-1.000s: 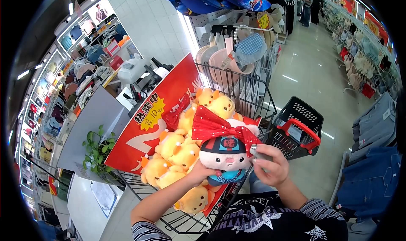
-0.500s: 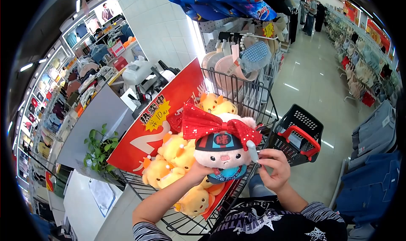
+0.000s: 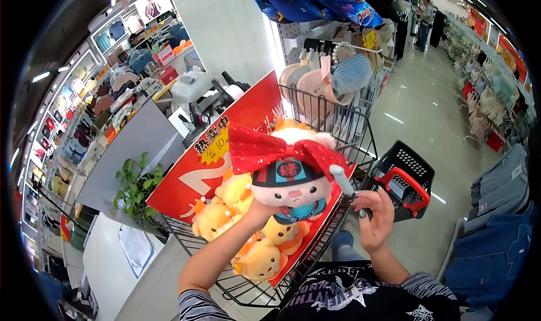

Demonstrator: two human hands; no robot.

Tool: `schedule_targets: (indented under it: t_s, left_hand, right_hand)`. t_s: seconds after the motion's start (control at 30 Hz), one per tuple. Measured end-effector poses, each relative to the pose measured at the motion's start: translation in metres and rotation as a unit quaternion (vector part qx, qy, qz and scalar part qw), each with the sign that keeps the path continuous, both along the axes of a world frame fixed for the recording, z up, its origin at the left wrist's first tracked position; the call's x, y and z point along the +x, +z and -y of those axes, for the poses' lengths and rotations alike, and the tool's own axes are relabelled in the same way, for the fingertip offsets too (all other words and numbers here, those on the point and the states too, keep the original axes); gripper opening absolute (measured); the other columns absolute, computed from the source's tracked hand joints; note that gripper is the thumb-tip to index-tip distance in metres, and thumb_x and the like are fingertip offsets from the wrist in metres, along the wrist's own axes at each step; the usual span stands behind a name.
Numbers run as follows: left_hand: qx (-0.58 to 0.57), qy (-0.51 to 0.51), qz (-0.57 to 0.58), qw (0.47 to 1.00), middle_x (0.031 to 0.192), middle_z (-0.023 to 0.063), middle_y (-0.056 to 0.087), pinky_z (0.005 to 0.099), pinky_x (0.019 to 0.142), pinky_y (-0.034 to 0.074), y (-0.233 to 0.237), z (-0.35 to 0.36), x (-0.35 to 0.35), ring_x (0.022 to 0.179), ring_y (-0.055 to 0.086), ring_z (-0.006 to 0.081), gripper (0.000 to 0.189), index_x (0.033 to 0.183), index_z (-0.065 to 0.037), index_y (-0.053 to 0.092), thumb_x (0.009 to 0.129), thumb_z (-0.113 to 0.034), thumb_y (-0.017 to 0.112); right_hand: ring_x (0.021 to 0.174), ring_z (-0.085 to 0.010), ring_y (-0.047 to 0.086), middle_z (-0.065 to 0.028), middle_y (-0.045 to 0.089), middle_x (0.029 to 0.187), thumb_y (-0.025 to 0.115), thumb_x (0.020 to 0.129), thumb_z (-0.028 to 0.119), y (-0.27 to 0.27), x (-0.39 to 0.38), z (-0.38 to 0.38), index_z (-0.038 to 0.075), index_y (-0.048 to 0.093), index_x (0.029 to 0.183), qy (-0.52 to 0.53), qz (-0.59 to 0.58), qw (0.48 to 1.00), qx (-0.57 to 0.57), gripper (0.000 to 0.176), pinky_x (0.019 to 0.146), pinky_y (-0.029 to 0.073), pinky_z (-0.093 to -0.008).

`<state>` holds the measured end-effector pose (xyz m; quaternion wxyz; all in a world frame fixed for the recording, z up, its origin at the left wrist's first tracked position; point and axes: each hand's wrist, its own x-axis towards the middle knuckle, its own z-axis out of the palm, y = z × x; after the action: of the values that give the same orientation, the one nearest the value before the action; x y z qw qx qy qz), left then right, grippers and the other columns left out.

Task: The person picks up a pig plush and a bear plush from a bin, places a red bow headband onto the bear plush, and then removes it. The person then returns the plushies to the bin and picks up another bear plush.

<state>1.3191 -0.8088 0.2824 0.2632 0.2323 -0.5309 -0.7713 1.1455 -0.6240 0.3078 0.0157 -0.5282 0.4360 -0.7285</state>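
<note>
A plush toy [image 3: 290, 191] with a pink face, a black headband and a big red sequined bow is held above the basket, tilted. My left hand [image 3: 264, 213] is closed round its lower left side. A pale grey-white strip [image 3: 341, 180] sticks out at the toy's right, beside the bow. The fingertips of my right hand [image 3: 373, 217] are at the strip's lower end, curled in a pinch; the exact grip is small to see. Below the toy, several yellow plush toys [image 3: 259, 259] lie in the black wire basket [image 3: 324, 264].
A red price sign [image 3: 183, 180] stands along the basket's left side. Beyond the right hand is a black shopping basket [image 3: 403, 157] with a red handle. A potted plant [image 3: 137, 191] and a white counter [image 3: 112, 264] are at left. Clothing racks [image 3: 487, 236] line the right.
The toy has shifted slightly up and left in view, its bow now nearer the camera. My right hand has moved slightly right, and the strip points towards it.
</note>
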Motion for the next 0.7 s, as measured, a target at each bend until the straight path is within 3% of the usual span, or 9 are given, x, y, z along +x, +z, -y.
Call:
schedule_targets:
  t_s: [0.1, 0.2, 0.3, 0.7]
  left_hand:
    - [0.029, 0.009, -0.004, 1.0, 0.105, 0.0046, 0.052, 0.0301, 0.081, 0.044, 0.0, 0.003, 0.001, 0.098, 0.051, 0.0184, 0.068, 0.113, -0.006, 0.043, 0.051, 0.01, 0.067]
    - [0.052, 0.013, 0.008, 0.999, 0.104, 0.0045, 0.053, 0.03, 0.083, 0.043, 0.004, 0.005, 0.002, 0.098, 0.05, 0.0183, 0.067, 0.113, -0.006, 0.043, 0.052, 0.01, 0.066]
    - [0.061, 0.026, 0.008, 0.998, 0.103, 0.0045, 0.053, 0.0298, 0.082, 0.042, 0.003, 0.009, -0.001, 0.098, 0.05, 0.018, 0.064, 0.113, -0.006, 0.043, 0.054, 0.009, 0.064]
    - [0.034, 0.046, -0.009, 0.998, 0.105, 0.0072, 0.053, 0.0298, 0.083, 0.041, -0.005, 0.011, -0.003, 0.098, 0.051, 0.0181, 0.056, 0.113, -0.003, 0.042, 0.062, 0.008, 0.062]
  right_hand:
    - [0.08, -0.0208, 0.054, -0.0206, 0.051, 0.102, 0.043, 0.073, -0.006, 0.0, 0.002, -0.001, -0.001, 0.026, 0.124, -0.016, -0.006, 0.999, 0.039, 0.054, 0.069, 0.043, -0.028]
    - [0.076, -0.0191, 0.055, -0.0179, 0.052, 0.099, 0.044, 0.073, -0.006, 0.001, 0.004, 0.001, -0.001, 0.038, 0.115, 0.016, 0.01, 0.995, 0.093, 0.042, 0.068, 0.043, -0.0269]
    - [0.07, -0.0171, 0.056, -0.0142, 0.055, 0.092, 0.048, 0.072, -0.005, 0.006, 0.006, 0.005, -0.001, 0.052, 0.097, 0.001, -0.075, 0.99, 0.123, 0.025, 0.064, 0.044, -0.0248]
    - [0.068, -0.0146, 0.054, -0.0107, 0.055, 0.09, 0.054, 0.068, -0.005, -0.004, 0.011, 0.007, 0.002, 0.056, 0.096, 0.03, -0.082, 0.977, 0.195, 0.03, 0.058, 0.045, -0.0233]
